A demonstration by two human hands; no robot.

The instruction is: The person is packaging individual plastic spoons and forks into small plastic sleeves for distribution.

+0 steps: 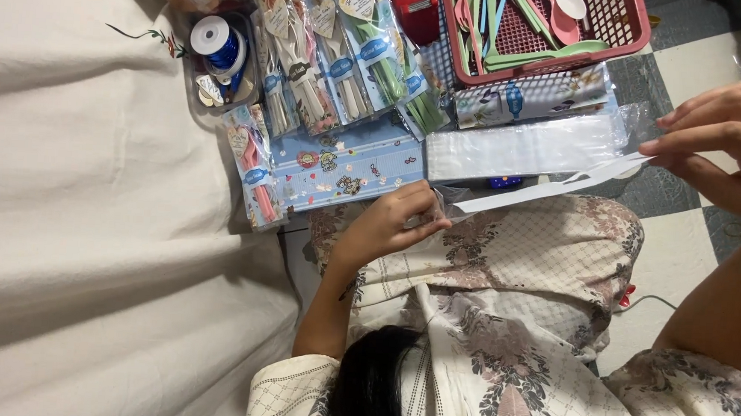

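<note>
- I sit on a checkered floor [697, 61] of dark and pale tiles, with a cream cloth [87, 216] spread over the left side of the view.
- My left hand [391, 222] is closed, its fingertips pinching one end of a clear plastic sleeve [474, 204] over my patterned lap.
- My right hand [726, 144] is partly closed, thumb and fingers pinching the far end of a white plastic fork [600, 172], which points into the sleeve; the two hands are well apart, the fork and sleeve stretched between them.
- Just beyond the fork lies a stack of empty clear bags [529, 145].
- A red basket [604, 34] holds loose green and pink plastic cutlery.
- Left of the basket, packed cutlery sets [337, 60] with heart tags lean in a row.
- A spool of blue ribbon [218, 44] sits in a small tray near the cloth.
- A blue printed box [347, 164] lies beside my left hand.
</note>
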